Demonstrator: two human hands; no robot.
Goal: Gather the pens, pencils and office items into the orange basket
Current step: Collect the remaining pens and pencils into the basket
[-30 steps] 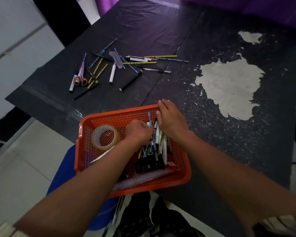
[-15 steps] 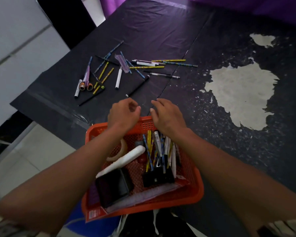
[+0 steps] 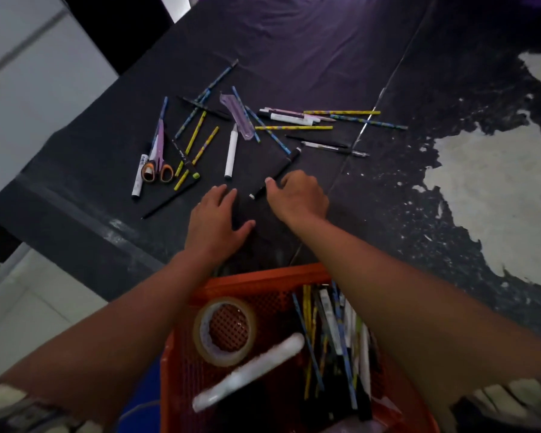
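While the left hand [image 3: 214, 218] lies flat beyond the orange basket [image 3: 263, 276], right hand [image 3: 297, 195] fingers curl onto the black marker [image 3: 278, 171].

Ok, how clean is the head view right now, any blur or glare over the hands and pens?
Head view: dim, purple cast at the top. Loose pens and both hands, left hand and right hand, read fairly sharp; the orange basket and forearms at the bottom are smeared and stretched by the wide lens. No glare.
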